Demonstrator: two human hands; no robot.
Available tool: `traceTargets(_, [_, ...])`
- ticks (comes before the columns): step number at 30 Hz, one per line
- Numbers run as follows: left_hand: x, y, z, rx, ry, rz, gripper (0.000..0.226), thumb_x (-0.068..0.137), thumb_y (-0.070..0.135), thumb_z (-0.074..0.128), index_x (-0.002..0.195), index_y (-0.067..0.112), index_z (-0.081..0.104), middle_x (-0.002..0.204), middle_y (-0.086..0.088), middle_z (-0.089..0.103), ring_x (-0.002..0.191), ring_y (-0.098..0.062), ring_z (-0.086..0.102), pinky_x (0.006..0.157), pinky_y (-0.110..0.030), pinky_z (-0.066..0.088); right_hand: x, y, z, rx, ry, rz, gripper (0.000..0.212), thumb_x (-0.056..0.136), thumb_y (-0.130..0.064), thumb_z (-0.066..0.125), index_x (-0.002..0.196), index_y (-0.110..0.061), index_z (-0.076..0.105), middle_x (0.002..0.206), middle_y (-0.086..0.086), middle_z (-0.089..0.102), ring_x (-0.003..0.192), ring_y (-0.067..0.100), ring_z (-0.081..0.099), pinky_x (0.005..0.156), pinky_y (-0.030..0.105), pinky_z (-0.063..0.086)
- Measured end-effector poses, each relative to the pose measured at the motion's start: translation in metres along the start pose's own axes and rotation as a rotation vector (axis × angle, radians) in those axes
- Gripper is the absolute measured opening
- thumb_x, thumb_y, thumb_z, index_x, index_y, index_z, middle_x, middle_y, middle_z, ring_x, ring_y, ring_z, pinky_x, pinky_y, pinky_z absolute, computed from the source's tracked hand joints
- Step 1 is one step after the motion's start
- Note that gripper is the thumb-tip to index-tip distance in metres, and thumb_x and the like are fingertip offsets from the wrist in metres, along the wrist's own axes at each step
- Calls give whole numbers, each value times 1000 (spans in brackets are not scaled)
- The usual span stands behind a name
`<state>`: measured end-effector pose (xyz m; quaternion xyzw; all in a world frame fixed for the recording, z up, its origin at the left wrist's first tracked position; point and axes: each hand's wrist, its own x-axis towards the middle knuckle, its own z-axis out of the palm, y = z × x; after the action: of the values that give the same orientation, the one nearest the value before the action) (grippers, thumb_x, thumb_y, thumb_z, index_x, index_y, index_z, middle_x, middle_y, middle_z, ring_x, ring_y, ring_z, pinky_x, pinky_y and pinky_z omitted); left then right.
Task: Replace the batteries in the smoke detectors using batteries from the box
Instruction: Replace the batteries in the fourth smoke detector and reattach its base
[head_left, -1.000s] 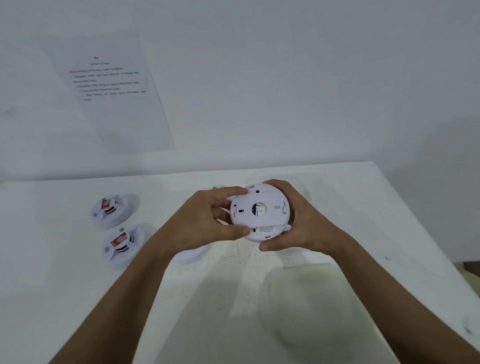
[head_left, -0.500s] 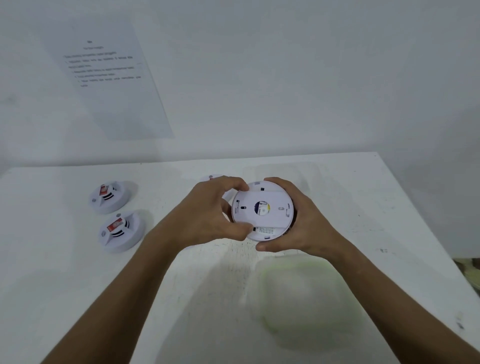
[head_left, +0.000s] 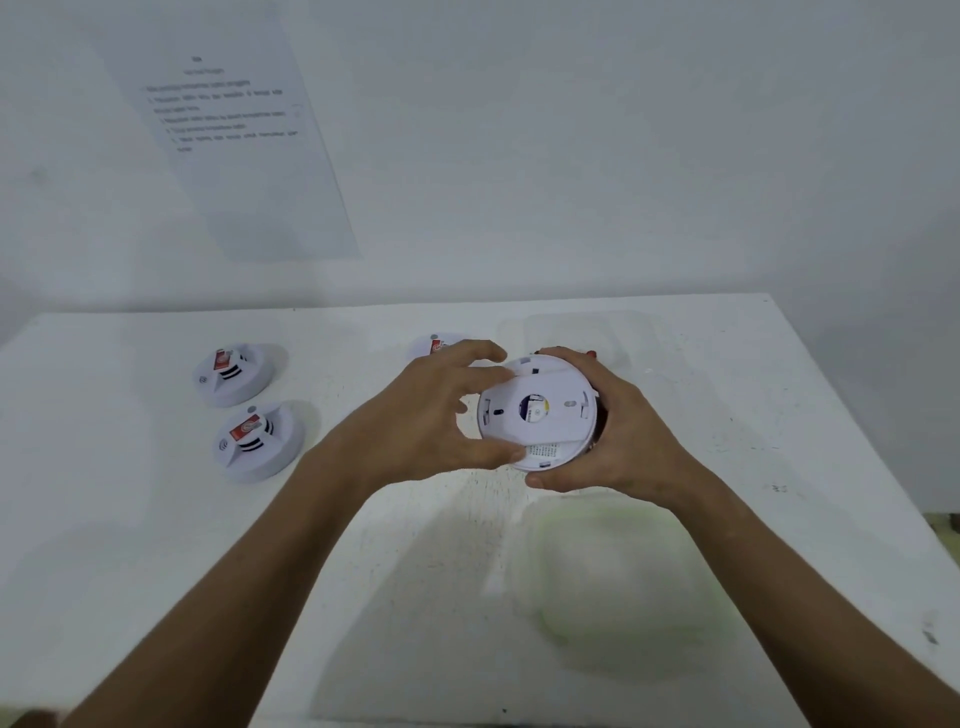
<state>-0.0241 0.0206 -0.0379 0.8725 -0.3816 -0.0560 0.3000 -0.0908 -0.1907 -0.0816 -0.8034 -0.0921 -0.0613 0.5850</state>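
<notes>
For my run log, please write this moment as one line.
left hand: grips back plate | right hand: holds smoke detector | plate: partly off

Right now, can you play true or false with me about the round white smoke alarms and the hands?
1. Both hands hold one smoke detector above the table. True: the left hand and the right hand grip it.
2. Its flat back plate faces the camera. True.
3. Five other detectors lie on the table's left side. False: two do, the far detector and the near detector.
4. Those two have blue labels. False: red.
5. A paper sheet hangs on the wall. True.
</notes>
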Motion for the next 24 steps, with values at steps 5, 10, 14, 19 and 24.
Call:
traceTargets(5, [-3,2,0,20,48,39,57,50,50,79,97,22,62,109,12,49,104,-17,53,84,-36,53,-4,-1,5,2,-49,0,95,50,-8,95,135,-17,52,124,-4,65,116,14,62,95,26,53])
traceTargets(10, [-13,0,-2,-153,255,74,56,52,39,81,98,12,64,105,1,56,97,-15,60,79,-37,57,-8,4,-2,8,-42,40,98,51,-2,96,136,-20,51,121,-7,67,114,13,64,89,23,53])
traceTargets(14, [-30,-23,7,-64,329,-177,52,54,51,80,94,24,61,101,11,54,90,-1,59,66,-14,52,-22,10,-18,38,-11,73,101,51,4,94,138,-22,49,126,-14,63,119,6,60,91,19,52])
traceTargets(19, [-71,-48,58,-2,136,-379,54,54,50,81,95,23,58,98,11,53,85,0,53,66,-12,41,-41,17,-33,48,-33,121,101,52,-4,90,141,-21,44,130,-11,60,123,11,57,92,22,53])
traceTargets(24, [-78,-58,85,37,49,-419,48,58,46,80,78,8,58,81,1,52,78,-6,44,64,-23,38,-44,18,-31,28,-84,131,101,52,-7,90,140,-21,43,131,-8,57,124,10,55,91,21,53])
